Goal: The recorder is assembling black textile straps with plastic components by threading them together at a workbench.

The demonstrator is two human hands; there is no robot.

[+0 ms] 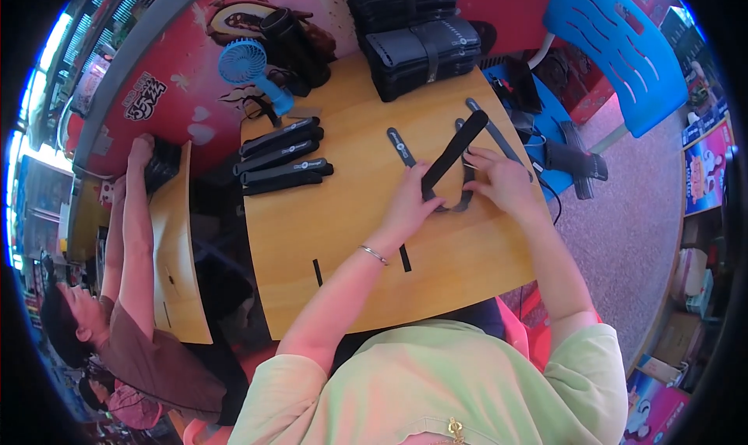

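Observation:
Over the right half of the wooden table (351,305), both hands are on a black strap (456,150) that bends into a loop. My left hand (409,203) pinches its lower part. My right hand (505,181) has its fingers closed at the other side of the loop, thumb and fingertips together. A grey strap end (398,144) with a printed label lies beyond my left hand. Another grey strap (499,132) runs along the far right, partly behind my right hand. Three folded black straps (282,155) lie in a row at the left.
Two dark strips (317,273) mark the near tabletop. Bundled black straps (425,54) stand at the back, near a blue fan (243,61) and a black cylinder (290,44). A blue chair (615,47) is far right. At left, a co-worker (136,320) handles dark items at another table.

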